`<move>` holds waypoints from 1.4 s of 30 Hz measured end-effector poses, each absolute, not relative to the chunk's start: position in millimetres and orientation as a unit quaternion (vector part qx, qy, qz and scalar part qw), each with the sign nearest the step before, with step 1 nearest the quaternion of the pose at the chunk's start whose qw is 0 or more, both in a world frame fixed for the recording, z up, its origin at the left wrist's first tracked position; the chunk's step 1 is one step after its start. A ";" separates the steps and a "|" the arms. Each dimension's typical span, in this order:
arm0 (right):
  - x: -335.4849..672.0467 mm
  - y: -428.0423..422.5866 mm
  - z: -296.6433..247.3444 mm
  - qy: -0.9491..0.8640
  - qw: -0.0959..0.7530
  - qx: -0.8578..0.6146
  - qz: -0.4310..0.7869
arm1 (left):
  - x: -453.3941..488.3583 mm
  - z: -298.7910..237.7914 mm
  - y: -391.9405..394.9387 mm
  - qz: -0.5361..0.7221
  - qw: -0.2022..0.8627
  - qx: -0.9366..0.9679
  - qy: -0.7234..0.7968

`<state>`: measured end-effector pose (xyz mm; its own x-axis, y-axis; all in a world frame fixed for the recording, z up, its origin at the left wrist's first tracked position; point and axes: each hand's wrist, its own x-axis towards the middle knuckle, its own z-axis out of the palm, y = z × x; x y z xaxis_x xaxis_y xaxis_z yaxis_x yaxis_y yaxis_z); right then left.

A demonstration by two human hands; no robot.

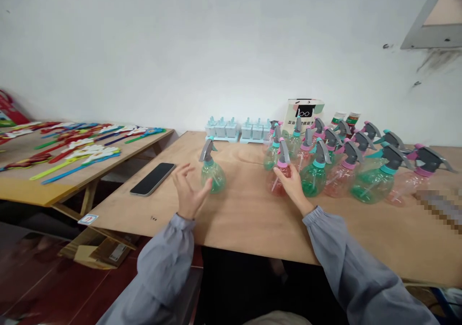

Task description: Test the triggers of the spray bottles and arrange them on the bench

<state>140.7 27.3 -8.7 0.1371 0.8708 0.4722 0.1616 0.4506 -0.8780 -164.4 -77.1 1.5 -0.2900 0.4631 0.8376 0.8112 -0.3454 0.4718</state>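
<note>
A clear green spray bottle [213, 176] with a grey trigger head stands upright on the wooden table, apart from the others. Beside its left side is my left hand [189, 192], fingers spread and curved, holding nothing; whether the thumb touches the bottle I cannot tell. My right hand [294, 185] has its fingers closed at the neck of a pink spray bottle [276, 183], which stands upright at the left end of a group. Right next to that hand is another green spray bottle [313, 178]. Several more green and pink bottles spread to the right.
A black phone [153, 179] lies at the table's left. Light blue ice-pop moulds [226, 131] and a printed card box [303, 113] stand by the wall. Two small labelled bottles [352, 119] are behind the sprayers. A second table [46, 192] carries several colourful plastic sticks.
</note>
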 end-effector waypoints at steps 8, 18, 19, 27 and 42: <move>137.3 20.2 -10.5 -0.611 0.595 -0.437 0.285 | -173.9 50.8 10.3 -0.590 -0.165 -0.614 -0.498; 139.9 25.9 -16.0 -0.615 0.585 -0.444 0.287 | -142.2 45.1 -23.7 -0.760 -0.330 -0.478 -0.291; 140.2 26.5 -16.6 -0.615 0.585 -0.444 0.287 | -139.9 45.2 -25.0 -0.765 -0.336 -0.473 -0.280; 139.8 25.1 -14.8 -0.622 0.595 -0.421 0.287 | -134.2 43.4 -26.2 -0.795 -0.353 -0.438 -0.228; 140.8 23.2 -10.4 -0.634 0.577 -0.422 0.295 | -130.0 40.9 -20.8 -0.765 -0.361 -0.461 -0.269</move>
<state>140.8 23.2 -10.4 0.0225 0.8752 0.4832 0.1944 0.4702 -0.8609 -130.0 -20.8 40.9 -0.3141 0.7999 0.5113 -0.3031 -0.5949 0.7445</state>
